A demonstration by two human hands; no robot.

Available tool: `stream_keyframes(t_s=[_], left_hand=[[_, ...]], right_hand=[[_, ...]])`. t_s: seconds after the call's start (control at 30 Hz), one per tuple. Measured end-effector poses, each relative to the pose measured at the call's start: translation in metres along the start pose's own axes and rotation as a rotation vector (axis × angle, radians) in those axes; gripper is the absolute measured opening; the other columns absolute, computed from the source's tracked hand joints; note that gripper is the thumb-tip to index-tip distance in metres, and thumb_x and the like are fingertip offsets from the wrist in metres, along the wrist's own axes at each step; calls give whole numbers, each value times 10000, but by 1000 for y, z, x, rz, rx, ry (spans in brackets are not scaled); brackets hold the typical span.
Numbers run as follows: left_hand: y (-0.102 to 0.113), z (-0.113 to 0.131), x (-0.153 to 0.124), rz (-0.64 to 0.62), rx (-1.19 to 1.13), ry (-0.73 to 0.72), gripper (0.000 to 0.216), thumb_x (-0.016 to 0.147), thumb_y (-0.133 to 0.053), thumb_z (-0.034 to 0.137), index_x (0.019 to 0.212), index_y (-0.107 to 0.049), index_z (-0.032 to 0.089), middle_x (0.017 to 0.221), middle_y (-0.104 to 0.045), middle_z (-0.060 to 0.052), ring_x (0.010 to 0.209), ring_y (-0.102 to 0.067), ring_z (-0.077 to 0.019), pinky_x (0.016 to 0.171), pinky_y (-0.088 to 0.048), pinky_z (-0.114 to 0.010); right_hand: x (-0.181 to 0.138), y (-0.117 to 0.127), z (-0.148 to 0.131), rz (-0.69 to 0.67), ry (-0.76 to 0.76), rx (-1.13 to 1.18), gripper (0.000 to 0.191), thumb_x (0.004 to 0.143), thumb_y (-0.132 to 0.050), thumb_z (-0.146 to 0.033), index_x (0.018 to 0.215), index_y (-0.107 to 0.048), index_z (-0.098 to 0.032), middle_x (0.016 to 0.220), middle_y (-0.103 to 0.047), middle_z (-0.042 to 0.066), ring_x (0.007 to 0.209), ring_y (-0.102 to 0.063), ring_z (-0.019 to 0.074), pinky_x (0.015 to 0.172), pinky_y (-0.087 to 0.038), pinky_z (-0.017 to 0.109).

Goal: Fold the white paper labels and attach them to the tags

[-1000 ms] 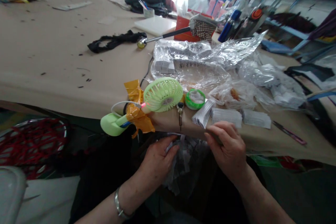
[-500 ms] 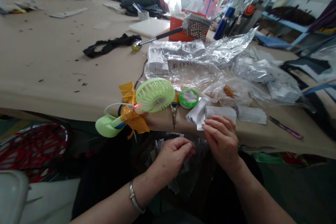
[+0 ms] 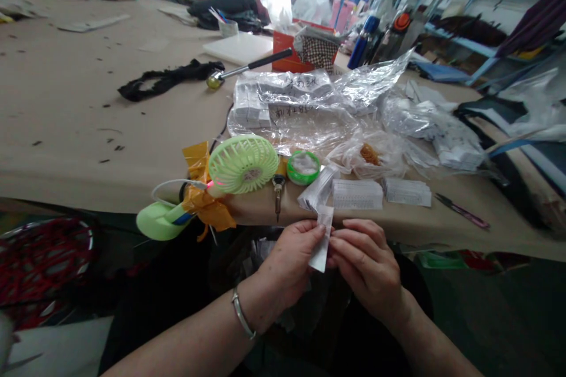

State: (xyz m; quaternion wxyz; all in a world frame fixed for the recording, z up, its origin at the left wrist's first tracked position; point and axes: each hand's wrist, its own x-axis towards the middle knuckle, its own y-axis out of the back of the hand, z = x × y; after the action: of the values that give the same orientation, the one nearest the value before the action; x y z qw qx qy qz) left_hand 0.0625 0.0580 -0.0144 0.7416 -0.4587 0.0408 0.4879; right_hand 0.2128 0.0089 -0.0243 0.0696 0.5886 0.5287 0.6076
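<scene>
My left hand point(image 3: 289, 256) pinches a narrow white label point(image 3: 322, 252) between thumb and fingers, just off the table's front edge. My right hand point(image 3: 369, 262) meets it from the other side, its fingertips closed at the label's right edge. Just beyond the fingers lie a fanned pile of white labels point(image 3: 315, 189), a neat stack of printed labels point(image 3: 357, 195) and a smaller stack point(image 3: 407, 192). A soldering-iron-like tool point(image 3: 277, 191) points its tip over the table edge, beside a round green tub point(image 3: 305, 180) with white stuff inside.
A light green fan point(image 3: 243, 162) is fixed to the edge with orange tape point(image 3: 212, 212). Clear plastic bags point(image 3: 305, 129) with white bundles cover the middle. A slim dark cutter-like tool point(image 3: 462, 211) lies right. A ball-ended, black-handled tool point(image 3: 247, 68) and black cloth point(image 3: 168, 79) lie farther back.
My right hand has come back from the label pile toward my left hand. A white label now shows between both hands, gripped by the left. The whole view has shifted slightly.
</scene>
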Motion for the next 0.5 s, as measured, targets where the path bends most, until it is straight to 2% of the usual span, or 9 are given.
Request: stream_keyframes(t_s=[0.07,0.13,0.2,0.33,0.5], left_hand=[[-2,0,-1,39,76,23,104,825,-587,187,839,-631,93,658,-647,-51,522,-594,-103,520,-494,-213],[-3,0,-2,74,139,35,95,834,-571,179,842,-623,101,651,-657,-64,532,-611,-117,524,-503,-221],[-3,0,-3,106,174,40,82,834,-570,171,836,-617,104,648,-657,-65,532,-613,-117,518,-501,-215],[0,-3,-3,138,201,69,91,840,-555,161,858,-615,95,673,-662,-74,519,-607,-109,507,-497,-205],[1,-3,-2,115,232,144,152,858,-524,188,916,-616,81,702,-671,-94,478,-594,-111,490,-494,-220]], right_hand=[[4,2,12,-3,-92,-163,299,839,-602,-200,1129,-603,-125,1030,-657,120,1044,-541,266,907,-464,447],[7,2,22,-61,-178,-346,363,843,-606,-267,1159,-597,-89,1063,-640,152,1017,-541,294,879,-463,465],[7,0,29,-108,-199,-443,323,849,-599,-269,1127,-626,-106,1064,-649,139,1000,-550,297,867,-456,459],[3,-4,34,-36,-148,-413,151,858,-591,-182,977,-683,-167,978,-695,68,965,-577,239,877,-448,393],[0,2,36,85,-155,-236,126,847,-595,-127,920,-679,-186,907,-700,55,915,-600,207,842,-474,378]])
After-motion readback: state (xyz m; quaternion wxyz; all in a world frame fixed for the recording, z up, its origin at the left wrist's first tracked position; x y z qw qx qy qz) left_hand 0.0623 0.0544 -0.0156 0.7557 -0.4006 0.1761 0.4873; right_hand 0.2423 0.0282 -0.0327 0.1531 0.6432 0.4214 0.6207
